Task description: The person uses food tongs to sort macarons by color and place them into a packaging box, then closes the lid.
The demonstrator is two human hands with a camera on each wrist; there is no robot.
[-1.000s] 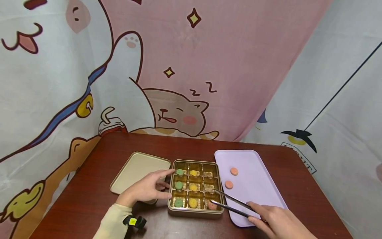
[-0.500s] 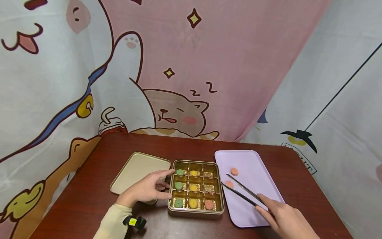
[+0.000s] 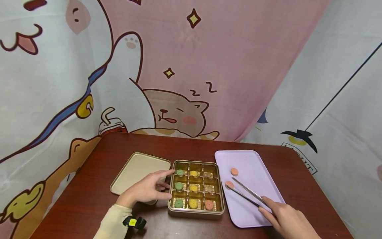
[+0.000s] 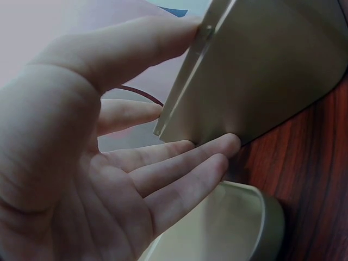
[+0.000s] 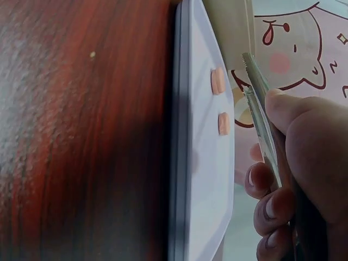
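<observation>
My right hand [image 3: 286, 215] grips metal tongs [image 3: 250, 190] over the lilac tray [image 3: 253, 212]. The tong tips are slightly apart, and one overlaps the nearer pink macaron [image 3: 229, 183] in the head view. Farther back on the tray lies a second pink macaron [image 3: 234, 171]. Beside it stands a gold tin [image 3: 195, 215] divided into compartments. Green macarons [image 3: 178, 203] fill its left column, yellow ones [image 3: 193, 203] its middle column, and one pink macaron [image 3: 209, 205] sits at the front right. Fingertips of my left hand [image 4: 136, 168] touch the tin's left side, fingers extended.
The tin's gold lid [image 3: 140, 166] lies on the dark red table [image 3: 89, 205], partly beneath my left hand. A curtain with cartoon animals [image 3: 238, 66] hangs behind the table. The tray has a raised rim [image 5: 185, 163].
The tongs have left the pink macaron in the tin's front right compartment and moved right, over the tray to the nearer macaron. My left hand has stayed put.
</observation>
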